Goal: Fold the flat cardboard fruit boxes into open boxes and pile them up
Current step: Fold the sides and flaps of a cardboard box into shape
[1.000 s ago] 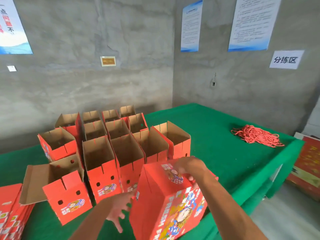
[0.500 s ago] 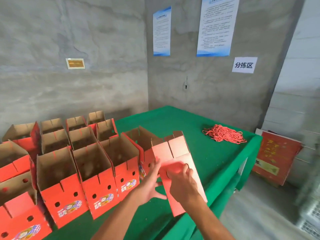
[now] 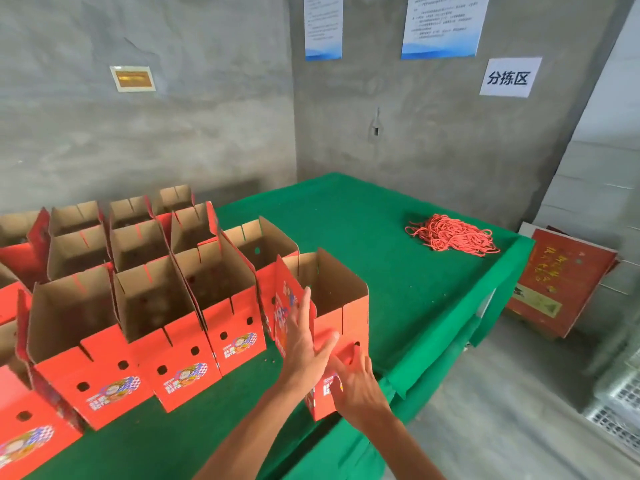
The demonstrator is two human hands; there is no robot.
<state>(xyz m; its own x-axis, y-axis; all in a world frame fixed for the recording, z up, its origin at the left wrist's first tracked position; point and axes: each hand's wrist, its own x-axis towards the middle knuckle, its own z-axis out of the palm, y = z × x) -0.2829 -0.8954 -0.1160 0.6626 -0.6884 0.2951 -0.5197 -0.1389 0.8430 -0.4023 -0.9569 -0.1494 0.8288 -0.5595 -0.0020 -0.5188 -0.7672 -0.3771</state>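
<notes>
A corner of bare grey concrete wall (image 3: pixel 207 140) is shown, hung with two blue-edged printed notices (image 3: pixel 441 26), a small white sign with black characters (image 3: pixel 509 77) and a small framed plaque (image 3: pixel 132 79). The space below is filled by a table covered in green cloth (image 3: pixel 363 216), its right edge running along a grey floor. A loose heap of red cords (image 3: pixel 450 237) is laid on the far right part of the cloth, well apart from the boxes. A flat red printed board (image 3: pixel 561 282) is leaned against the wall at the right, off the table. Folded red boxes (image 3: pixel 145 299), brown inside and open at the top, are stood in rows across the left half of the table, side walls touching, printed fronts with punched holes turned towards the near edge. The newest box (image 3: pixel 341 306) is stood upright at the right end of the near row, just beside its neighbour and close to the table's near right edge. The left hand (image 3: pixel 304 344) is held flat against its left side and near front, fingers straight and spread. The right hand (image 3: pixel 356 382) is pressed to the lower front panel, a fingertip set at a punched hole; whether the card is pinched cannot be told.
</notes>
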